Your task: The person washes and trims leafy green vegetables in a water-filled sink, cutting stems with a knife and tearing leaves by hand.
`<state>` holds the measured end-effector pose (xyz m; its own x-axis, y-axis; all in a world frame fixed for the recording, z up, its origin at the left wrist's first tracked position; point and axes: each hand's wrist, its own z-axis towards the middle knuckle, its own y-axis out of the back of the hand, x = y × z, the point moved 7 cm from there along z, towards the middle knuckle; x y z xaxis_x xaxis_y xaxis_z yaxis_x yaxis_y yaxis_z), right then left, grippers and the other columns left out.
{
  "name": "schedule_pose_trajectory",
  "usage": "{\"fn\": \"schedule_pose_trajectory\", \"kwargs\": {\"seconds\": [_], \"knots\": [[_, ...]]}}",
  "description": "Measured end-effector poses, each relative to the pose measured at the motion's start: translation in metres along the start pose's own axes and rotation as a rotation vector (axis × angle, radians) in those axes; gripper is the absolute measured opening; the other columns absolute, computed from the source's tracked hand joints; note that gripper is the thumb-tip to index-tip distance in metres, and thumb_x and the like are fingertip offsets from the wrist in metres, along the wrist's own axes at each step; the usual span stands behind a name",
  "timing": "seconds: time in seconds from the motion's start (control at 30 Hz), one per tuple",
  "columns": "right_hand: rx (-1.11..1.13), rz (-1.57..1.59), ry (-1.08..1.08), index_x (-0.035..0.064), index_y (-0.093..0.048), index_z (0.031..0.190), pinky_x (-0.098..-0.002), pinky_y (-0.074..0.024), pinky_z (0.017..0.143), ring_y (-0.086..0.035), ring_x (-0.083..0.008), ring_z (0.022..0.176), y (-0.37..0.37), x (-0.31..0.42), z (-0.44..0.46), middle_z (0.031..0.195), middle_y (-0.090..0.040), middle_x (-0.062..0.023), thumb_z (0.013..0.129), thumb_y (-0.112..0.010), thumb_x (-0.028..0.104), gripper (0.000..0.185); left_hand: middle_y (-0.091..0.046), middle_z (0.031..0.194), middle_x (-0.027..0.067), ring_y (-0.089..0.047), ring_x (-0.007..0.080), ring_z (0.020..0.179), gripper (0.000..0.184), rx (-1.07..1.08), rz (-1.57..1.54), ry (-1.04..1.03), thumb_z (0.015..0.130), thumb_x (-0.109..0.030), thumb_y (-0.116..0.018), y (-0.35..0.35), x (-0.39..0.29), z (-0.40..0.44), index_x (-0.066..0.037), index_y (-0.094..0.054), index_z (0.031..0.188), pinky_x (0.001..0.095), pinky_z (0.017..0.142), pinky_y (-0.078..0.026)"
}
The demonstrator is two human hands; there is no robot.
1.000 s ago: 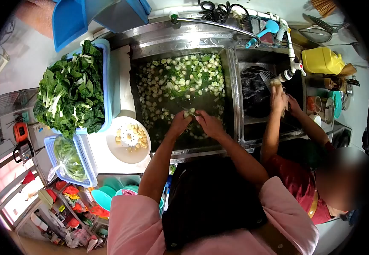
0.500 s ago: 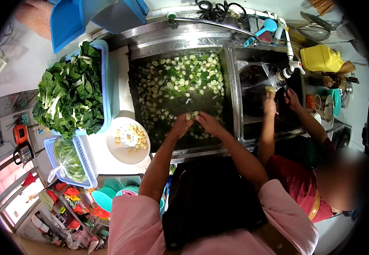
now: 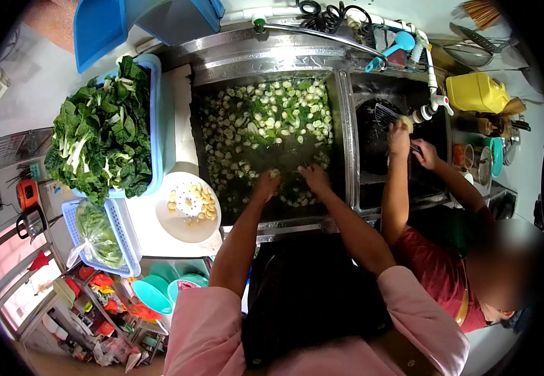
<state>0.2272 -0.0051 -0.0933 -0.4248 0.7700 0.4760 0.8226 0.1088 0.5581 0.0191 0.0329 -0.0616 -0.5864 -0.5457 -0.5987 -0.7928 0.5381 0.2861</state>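
My left hand (image 3: pixel 268 184) is closed round a small pale-green bok choy piece (image 3: pixel 275 173), low over the water in the sink. A short distance to its right is my right hand (image 3: pixel 315 180), fingers pinched on a thin knife-like tool (image 3: pixel 304 167), mostly hidden and slightly blurred. Beneath and beyond both hands, many cut bok choy pieces (image 3: pixel 278 106) float in the steel sink (image 3: pixel 265 76); the pale cut ends face up.
A co-worker's hands (image 3: pixel 399 143) hold a pale item and a dark-handled tool over the right basin (image 3: pixel 372 188). Left of the sink stand a blue tub (image 3: pixel 155 125) of leafy greens, a white bowl (image 3: pixel 181 230) with pale pieces and a blue basket (image 3: pixel 133 257) with bagged greens.
My hands were together at a bok choy piece and are now apart, the right hand having moved right. The co-worker's left hand has shifted slightly.
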Motion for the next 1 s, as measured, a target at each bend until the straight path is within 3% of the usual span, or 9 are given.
{"fn": "schedule_pose_trajectory", "kwargs": {"seconds": [0.1,0.23,0.33,0.4,0.47,0.57,0.63,0.8,1.0], "knots": [[0.072,0.024,0.142,0.0032,-0.062,0.117,-0.0475,-0.0533,0.074,-0.068,-0.0342,0.090,0.029,0.067,-0.010,0.100,-0.069,-0.0207,0.092,-0.067,0.029,0.037,-0.064,0.119,0.0210,-0.062,0.0384,0.108,0.059,-0.111,0.294,-0.085,0.093,-0.035,-0.060,-0.012,0.054,0.035,-0.001,-0.047,0.139,0.0457,0.089,-0.049],[-0.428,-0.094,0.497,0.0051,-0.068,0.095,-0.0436,-0.0524,0.060,-0.066,-0.0328,0.063,0.062,0.149,0.025,0.073,-0.068,-0.0123,0.088,-0.069,0.023,0.019,-0.060,0.126,0.0242,-0.059,0.0403,0.114,0.065,0.161,0.259,0.137,0.089,-0.038,-0.065,-0.032,0.107,0.071,0.002,-0.047,0.136,0.0466,0.095,-0.048],[-0.217,-0.456,0.337,0.0085,-0.060,0.126,-0.0493,-0.0529,0.071,-0.066,-0.0385,0.083,0.016,0.142,0.094,0.094,-0.069,-0.0217,0.087,-0.065,0.031,0.045,-0.059,0.124,0.0264,-0.059,0.0406,0.113,0.069,0.069,0.095,0.169,0.085,-0.043,-0.069,-0.015,0.084,0.051,0.003,-0.049,0.133,0.0473,0.094,-0.048],[-0.161,-0.370,0.306,0.0081,-0.058,0.129,-0.0503,-0.0528,0.072,-0.066,-0.0394,0.083,0.010,0.137,0.109,0.095,-0.069,-0.0220,0.088,-0.063,0.036,0.051,-0.060,0.122,0.0278,-0.059,0.0404,0.112,0.068,0.090,0.140,0.240,0.083,-0.044,-0.071,0.011,0.016,0.004,0.003,-0.053,0.129,0.0476,0.094,-0.048],[-0.140,-0.373,0.458,0.0084,-0.055,0.133,-0.0507,-0.0531,0.074,-0.065,-0.0391,0.082,0.017,0.142,0.100,0.095,-0.069,-0.0208,0.088,-0.065,0.039,0.056,-0.063,0.116,0.0272,-0.061,0.0397,0.108,0.066,-0.109,0.317,0.137,0.082,-0.045,-0.072,0.002,0.070,0.035,0.002,-0.057,0.125,0.0477,0.090,-0.049],[-0.068,-0.319,0.595,0.0089,-0.054,0.136,-0.0486,-0.0536,0.075,-0.066,-0.0373,0.085,0.024,0.129,0.065,0.096,-0.069,-0.0197,0.087,-0.068,0.035,0.057,-0.065,0.113,0.0251,-0.063,0.0382,0.104,0.061,-0.142,0.274,0.065,0.081,-0.044,-0.073,0.016,0.053,0.021,0.000,-0.061,0.121,0.0474,0.089,-0.049],[0.119,-0.613,0.466,0.0089,-0.054,0.136,-0.0459,-0.0542,0.073,-0.067,-0.0333,0.082,0.006,0.084,0.058,0.095,-0.069,-0.0183,0.086,-0.070,0.029,0.056,-0.065,0.112,0.0230,-0.064,0.0371,0.103,0.058,-0.120,0.205,0.037,0.081,-0.043,-0.073,0.014,0.045,0.005,-0.002,-0.063,0.121,0.0469,0.090,-0.049],[0.072,-0.205,0.244,-0.0018,-0.062,0.115,-0.0405,-0.0523,0.063,-0.066,-0.0280,0.069,0.039,0.071,0.024,0.082,-0.068,-0.0162,0.085,-0.073,0.028,0.044,-0.064,0.120,0.0164,-0.062,0.0348,0.108,0.049,-0.186,0.043,-0.031,0.083,-0.034,-0.072,0.033,-0.014,-0.029,-0.006,-0.063,0.122,0.0468,0.094,-0.049],[0.189,0.281,0.240,-0.0012,-0.065,0.085,-0.0386,-0.0512,0.062,-0.063,-0.0219,0.063,0.080,0.100,-0.005,0.067,-0.064,-0.0091,0.082,-0.078,0.033,0.037,-0.055,0.138,0.0088,-0.048,0.0319,0.130,0.051,-0.311,0.205,-0.681,0.082,-0.013,-0.069,0.051,-0.106,-0.063,-0.012,-0.057,0.132,0.0472,0.112,-0.034]]}}
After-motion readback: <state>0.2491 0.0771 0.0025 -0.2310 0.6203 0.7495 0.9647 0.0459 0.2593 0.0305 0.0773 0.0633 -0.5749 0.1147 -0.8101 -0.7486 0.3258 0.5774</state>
